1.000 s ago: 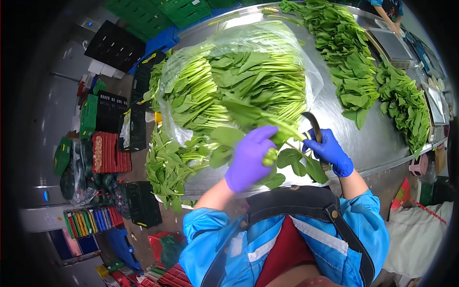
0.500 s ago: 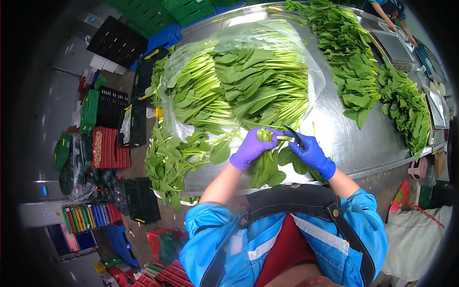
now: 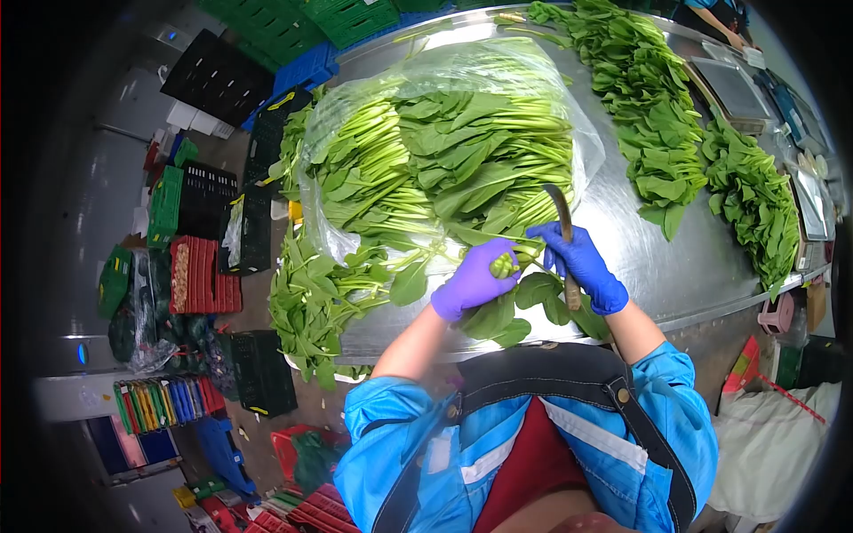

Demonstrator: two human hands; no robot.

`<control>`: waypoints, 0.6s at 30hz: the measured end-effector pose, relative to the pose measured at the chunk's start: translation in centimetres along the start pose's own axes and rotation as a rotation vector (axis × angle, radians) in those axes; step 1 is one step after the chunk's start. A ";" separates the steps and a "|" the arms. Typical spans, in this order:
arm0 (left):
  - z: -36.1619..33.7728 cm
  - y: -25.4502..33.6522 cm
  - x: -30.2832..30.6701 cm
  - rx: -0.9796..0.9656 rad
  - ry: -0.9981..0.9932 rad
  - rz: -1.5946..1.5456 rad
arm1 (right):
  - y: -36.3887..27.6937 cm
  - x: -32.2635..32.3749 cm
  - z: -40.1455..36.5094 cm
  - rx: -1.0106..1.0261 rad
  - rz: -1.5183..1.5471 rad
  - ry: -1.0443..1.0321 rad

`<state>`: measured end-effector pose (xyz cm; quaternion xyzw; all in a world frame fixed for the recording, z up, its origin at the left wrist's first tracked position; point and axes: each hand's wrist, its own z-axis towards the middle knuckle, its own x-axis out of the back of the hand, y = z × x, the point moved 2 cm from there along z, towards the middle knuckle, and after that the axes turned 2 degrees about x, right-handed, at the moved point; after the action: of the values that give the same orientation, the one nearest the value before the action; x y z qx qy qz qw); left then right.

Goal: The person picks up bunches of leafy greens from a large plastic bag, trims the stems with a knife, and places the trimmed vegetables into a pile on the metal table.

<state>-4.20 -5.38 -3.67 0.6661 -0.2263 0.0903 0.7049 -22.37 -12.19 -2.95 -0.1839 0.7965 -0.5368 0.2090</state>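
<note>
Compared with half a second ago, the right grip [image 3: 583,268] has drawn slightly up and away from the left grip [image 3: 475,280], and the curved knife [image 3: 563,218] it carries has swung more upright. From my distant post I see the left one, in a purple glove, staying in nearly the same spot, closed around a bunch of leafy greens [image 3: 504,266] whose pale stem ends show at the thumb. The right one, gloved in blue, is wrapped around the knife, blade upward and handle below. I find the held bunch just above the near edge of the metal table [image 3: 684,258], with loose leaves [image 3: 544,291] lying just beside it, under the knife hand. Beyond them, a clear plastic bag [image 3: 584,133] spreads around stacked greens [image 3: 484,147]; a loose pile [image 3: 306,306] lies to my left, and two rows of greens [image 3: 653,133] lie to my right. Another person's hand [image 3: 736,40] shows at the far right corner.
</note>
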 end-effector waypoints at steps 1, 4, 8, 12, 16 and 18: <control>0.0 -0.1 0.3 0.083 0.046 -0.071 | 0.7 0.0 0.3 0.001 -0.002 -0.005; 0.0 -0.7 0.8 0.282 -0.007 -0.416 | 1.6 -0.2 -0.4 0.631 -0.720 0.269; 0.1 0.0 1.1 0.392 -0.058 -0.629 | 2.9 -0.8 -0.3 0.862 -1.075 0.246; -0.1 1.3 0.7 0.412 -0.100 -0.593 | 3.0 -1.4 0.2 0.875 -1.033 0.215; -0.8 0.6 0.8 0.365 -0.033 -0.521 | 5.1 -0.2 1.2 0.767 -0.995 0.182; -1.2 1.0 1.7 0.348 0.013 -0.550 | 5.9 1.0 1.3 0.607 -0.986 0.173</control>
<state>-2.89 -4.36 -2.00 0.8121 -0.0146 -0.0619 0.5800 -22.95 -11.65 -9.04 -0.4201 0.4416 -0.7879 -0.0881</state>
